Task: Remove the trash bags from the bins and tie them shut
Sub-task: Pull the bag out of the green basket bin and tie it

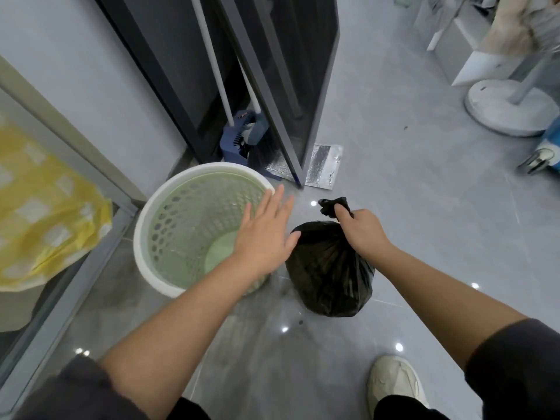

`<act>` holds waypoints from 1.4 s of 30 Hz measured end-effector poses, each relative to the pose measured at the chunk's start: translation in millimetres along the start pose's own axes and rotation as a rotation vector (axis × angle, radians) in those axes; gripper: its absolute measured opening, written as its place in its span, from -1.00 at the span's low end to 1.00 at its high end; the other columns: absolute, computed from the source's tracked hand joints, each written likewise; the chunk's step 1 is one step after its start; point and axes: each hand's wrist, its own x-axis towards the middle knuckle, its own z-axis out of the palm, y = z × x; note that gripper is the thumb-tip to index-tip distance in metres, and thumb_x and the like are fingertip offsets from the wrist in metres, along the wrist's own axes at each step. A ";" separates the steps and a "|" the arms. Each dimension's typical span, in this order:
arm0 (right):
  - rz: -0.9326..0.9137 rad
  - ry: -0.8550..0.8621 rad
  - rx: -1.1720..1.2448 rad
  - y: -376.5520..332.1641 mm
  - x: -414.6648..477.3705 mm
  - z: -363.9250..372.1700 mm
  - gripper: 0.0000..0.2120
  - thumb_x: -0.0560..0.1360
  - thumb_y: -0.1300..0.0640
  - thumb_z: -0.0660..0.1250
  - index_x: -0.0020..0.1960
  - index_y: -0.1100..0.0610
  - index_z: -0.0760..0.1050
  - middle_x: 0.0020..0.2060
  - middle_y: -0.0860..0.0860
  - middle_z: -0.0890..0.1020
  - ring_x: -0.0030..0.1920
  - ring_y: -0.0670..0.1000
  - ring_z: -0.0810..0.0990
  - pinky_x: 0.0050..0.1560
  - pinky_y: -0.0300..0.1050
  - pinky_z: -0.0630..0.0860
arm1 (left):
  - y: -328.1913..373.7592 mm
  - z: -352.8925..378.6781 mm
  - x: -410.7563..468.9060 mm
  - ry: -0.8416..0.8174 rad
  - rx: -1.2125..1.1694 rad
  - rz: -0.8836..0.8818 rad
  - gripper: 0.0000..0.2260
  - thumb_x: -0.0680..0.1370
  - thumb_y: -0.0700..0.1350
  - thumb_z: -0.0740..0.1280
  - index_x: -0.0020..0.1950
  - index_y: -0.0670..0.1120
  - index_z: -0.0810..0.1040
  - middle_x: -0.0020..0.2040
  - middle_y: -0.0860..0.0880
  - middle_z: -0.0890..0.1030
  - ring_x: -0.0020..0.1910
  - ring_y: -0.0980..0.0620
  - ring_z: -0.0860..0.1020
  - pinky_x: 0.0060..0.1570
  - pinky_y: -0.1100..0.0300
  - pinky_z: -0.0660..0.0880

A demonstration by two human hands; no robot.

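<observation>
The bag (pixel 328 268) lies at the bin's (pixel 142 237) 3 o'clock, its neck gripped by the right hand (pixel 362 228). The left hand's (pixel 263 234) fingers are spread wide, empty. The neck should be pinched low and the knot pulled snug.

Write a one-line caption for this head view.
Right hand grips the black trash bag by its neck beside the unlined green bin; left hand open over it.

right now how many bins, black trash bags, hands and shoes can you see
bins: 1, the bin, with no bag in it
black trash bags: 1, the black trash bag beside the bin, gathered at the neck
hands: 2, the left hand open over the bin, the right hand gripping the bag's neck
shoes: 1, the shoe
total: 5
</observation>
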 end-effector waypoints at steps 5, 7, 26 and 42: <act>-0.037 -0.016 0.024 16.4 -1.3 -1.1 -0.49 0.57 -0.10 0.14 -0.46 0.11 0.14 -0.51 0.01 0.27 -0.45 0.03 0.28 -0.36 -0.08 0.20 | -2.2 19.7 12.2 -0.024 0.205 -0.010 -0.45 0.61 -0.08 -0.01 0.56 -0.16 -0.14 0.56 -0.07 -0.25 0.53 0.00 -0.25 0.50 -0.09 -0.12; -0.034 -0.052 0.048 22.0 -2.0 -0.6 -0.50 0.57 -0.11 0.15 -0.45 0.10 0.14 -0.50 0.02 0.26 -0.45 0.02 0.27 -0.37 -0.08 0.18 | -11.2 17.5 15.5 -0.007 0.255 -0.033 -0.45 0.61 -0.07 -0.02 0.56 -0.16 -0.13 0.56 -0.08 -0.21 0.54 -0.01 -0.22 0.49 -0.13 -0.14; -0.020 -0.264 0.517 67.9 -10.1 -12.9 -0.68 0.53 -0.13 0.25 -0.30 0.03 0.54 -0.28 0.02 0.62 -0.17 0.05 0.62 0.11 0.10 0.52 | 66.9 109.1 12.4 -0.094 -0.571 0.125 -0.88 0.49 -0.01 0.35 -0.16 -0.04 0.57 -0.28 0.03 0.63 -0.19 -0.05 0.62 -0.17 0.13 0.44; -0.211 -0.576 0.110 83.6 -12.6 -35.9 -0.84 0.38 0.12 0.49 -0.15 -0.07 0.55 -0.29 -0.18 0.62 -0.24 -0.23 0.58 -0.16 -0.33 0.46 | 83.0 74.3 44.2 -0.201 -1.102 -0.069 -0.83 0.47 -0.33 0.31 -0.20 -0.06 0.48 -0.25 -0.11 0.58 -0.40 0.01 0.51 -0.27 0.06 0.48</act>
